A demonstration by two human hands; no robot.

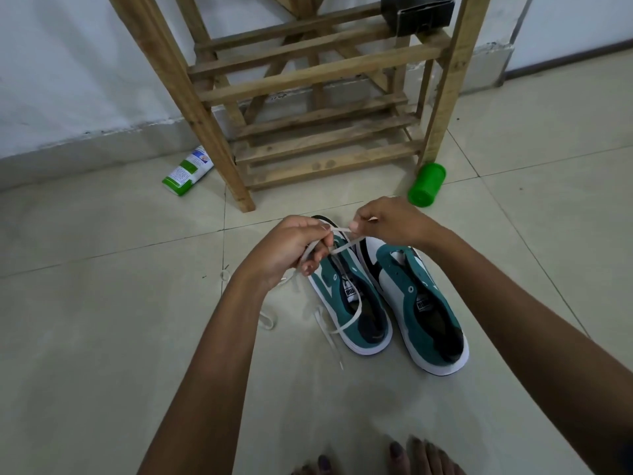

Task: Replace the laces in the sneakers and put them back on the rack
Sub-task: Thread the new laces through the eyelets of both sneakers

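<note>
Two teal sneakers (387, 303) are sitting side by side on the floor tiles (102, 337), the white lace (346, 315) trailing beside them. Above the toes, the left hand (291, 248) is gripping the lace and the right hand (387, 222) is pinching its end. Evening both ends before threading should be helping; the rack (318, 97) is waiting beyond.

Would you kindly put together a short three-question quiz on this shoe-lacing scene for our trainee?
1. True or false: both sneakers sit on the rack.
2. What do the left hand and right hand hold between them?
3. Which lies beside the rack's right leg: A) green cup, B) tube, C) black box?

Key:
1. False; the left sneaker and right sneaker stand on the floor.
2. A white lace.
3. A.
</note>
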